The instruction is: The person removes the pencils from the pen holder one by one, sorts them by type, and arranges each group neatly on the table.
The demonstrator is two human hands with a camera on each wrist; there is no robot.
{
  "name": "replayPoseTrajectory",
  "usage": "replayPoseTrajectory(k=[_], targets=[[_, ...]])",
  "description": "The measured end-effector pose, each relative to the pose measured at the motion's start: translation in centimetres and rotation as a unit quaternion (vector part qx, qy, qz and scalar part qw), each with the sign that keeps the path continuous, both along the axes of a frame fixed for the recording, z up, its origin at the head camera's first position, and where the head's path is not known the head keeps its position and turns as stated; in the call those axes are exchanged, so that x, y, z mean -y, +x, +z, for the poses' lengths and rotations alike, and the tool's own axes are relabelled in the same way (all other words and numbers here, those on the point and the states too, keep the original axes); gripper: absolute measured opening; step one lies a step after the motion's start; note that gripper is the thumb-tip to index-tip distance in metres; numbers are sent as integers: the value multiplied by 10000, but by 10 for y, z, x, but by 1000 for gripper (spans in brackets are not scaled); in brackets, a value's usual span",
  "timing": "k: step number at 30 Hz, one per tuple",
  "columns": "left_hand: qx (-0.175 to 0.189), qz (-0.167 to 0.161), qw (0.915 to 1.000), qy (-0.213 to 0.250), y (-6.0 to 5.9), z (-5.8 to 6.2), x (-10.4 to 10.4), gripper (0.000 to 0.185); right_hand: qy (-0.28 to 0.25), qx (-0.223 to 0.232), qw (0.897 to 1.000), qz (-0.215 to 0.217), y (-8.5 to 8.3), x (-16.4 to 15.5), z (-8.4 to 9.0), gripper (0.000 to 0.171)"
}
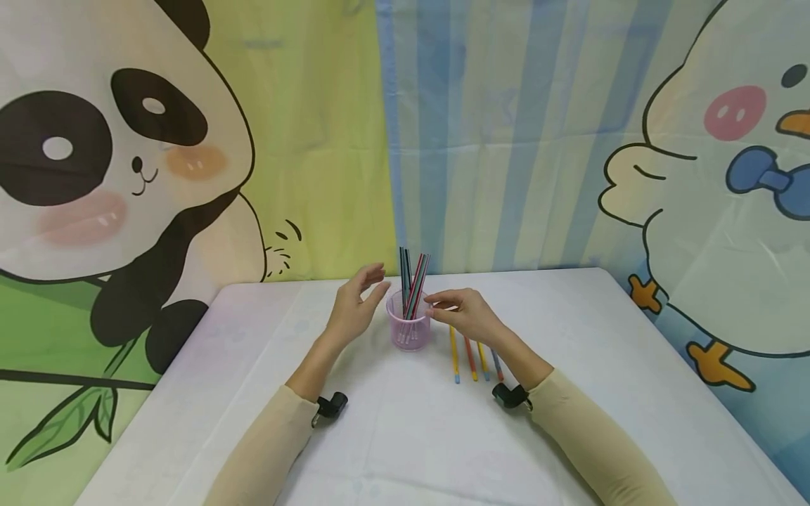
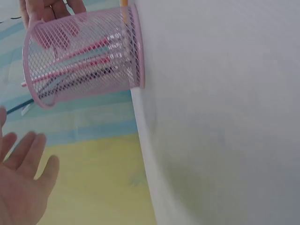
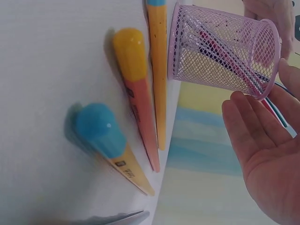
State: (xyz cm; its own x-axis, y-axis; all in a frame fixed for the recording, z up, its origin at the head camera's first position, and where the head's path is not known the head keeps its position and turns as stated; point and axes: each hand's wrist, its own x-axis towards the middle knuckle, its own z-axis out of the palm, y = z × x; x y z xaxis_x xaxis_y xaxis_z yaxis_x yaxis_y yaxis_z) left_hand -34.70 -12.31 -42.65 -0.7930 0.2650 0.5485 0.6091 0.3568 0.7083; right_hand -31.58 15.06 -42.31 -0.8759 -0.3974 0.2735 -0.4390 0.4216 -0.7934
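Both hands spread, left hand (image 1: 354, 309) and right hand (image 1: 465, 316) flanking cup (image 1: 409, 327); a careless nudge could tip it, spilling pencils (image 1: 413, 284)

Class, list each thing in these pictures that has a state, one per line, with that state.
Pink mesh cup: upright on the table, holding pencils.
Pencils in cup: standing, leaning.
Four pencils on table: lying flat, side by side.
Left hand: open, beside the cup.
Right hand: open, beside the cup.

A white table (image 1: 633, 393) stands before a panda curtain (image 1: 114, 161) and what looks like a chick curtain (image 1: 728, 211).
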Motion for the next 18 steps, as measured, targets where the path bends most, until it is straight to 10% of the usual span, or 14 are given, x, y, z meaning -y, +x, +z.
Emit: replayPoseTrajectory(k=[18], targets=[[-698, 19, 9941, 829, -15, 9, -28, 30, -56, 86, 9999, -3, 0, 0, -2, 37]])
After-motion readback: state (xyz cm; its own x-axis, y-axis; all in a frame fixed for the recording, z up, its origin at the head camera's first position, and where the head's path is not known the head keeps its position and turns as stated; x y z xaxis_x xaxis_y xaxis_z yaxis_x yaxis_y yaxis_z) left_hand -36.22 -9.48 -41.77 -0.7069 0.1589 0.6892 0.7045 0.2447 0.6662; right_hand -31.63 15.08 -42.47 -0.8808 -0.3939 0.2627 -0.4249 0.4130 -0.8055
